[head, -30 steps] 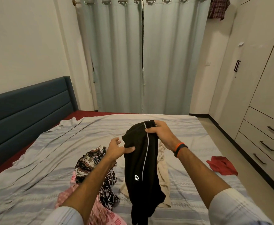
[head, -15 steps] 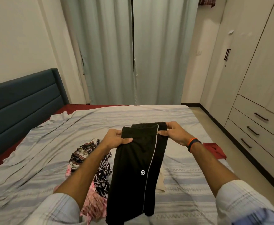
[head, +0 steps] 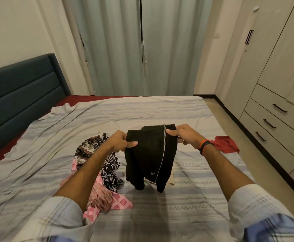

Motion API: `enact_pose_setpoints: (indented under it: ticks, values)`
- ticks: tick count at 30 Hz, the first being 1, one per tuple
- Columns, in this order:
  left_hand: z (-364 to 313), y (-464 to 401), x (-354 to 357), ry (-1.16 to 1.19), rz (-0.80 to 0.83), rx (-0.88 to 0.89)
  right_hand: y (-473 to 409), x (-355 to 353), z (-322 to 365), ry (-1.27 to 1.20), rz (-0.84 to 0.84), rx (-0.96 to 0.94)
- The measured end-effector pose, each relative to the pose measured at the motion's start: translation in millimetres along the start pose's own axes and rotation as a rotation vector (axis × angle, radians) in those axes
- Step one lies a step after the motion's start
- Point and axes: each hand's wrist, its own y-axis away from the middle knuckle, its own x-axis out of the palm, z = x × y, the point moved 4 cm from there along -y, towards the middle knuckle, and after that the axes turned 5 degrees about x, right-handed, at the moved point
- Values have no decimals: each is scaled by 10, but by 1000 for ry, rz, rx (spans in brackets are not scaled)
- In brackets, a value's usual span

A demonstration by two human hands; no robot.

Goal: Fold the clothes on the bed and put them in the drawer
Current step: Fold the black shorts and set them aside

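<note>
While both hands (head: 153, 139) grip its waistband, black shorts (head: 149, 156) now hang shorter.

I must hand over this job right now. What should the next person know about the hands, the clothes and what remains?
Left hand and right hand each pinch a top corner of the black shorts, held up over the bed.
Unfolded clothes pile lies on the bed at left; a red garment lies at its right edge.
Drawers are closed.
Done: nothing folded in view.
Left: fold everything, put it in a drawer.
</note>
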Motion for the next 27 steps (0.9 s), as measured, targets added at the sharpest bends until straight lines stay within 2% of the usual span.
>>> enact_pose_setpoints:
  ticks: [6, 9, 13, 18, 22, 24, 27]
  values:
    - [11, -130, 37, 46, -96, -132, -241, 176, -16, -128, 29, 87]
    - [70, -198, 69, 119, -129, -208, -351, 279, -19, -111, -1, 65]
    - [-15, -222, -32, -71, -264, -84, -420, 311, 60, -102, -73, -36]
    - [-274, -116, -172, 28, -429, 74, -339, 216, 267, -111, -206, -292]
    - [-250, 32, -122, 67, -454, 166, -156, 238, 263, -159, -205, -409]
    - [-114, 134, -16, 68, -430, 176, -55, 310, 106, -164, -176, -392]
    - [235, 272, 255, 45, -350, 121, 87, 465, -272, -138, -166, -269]
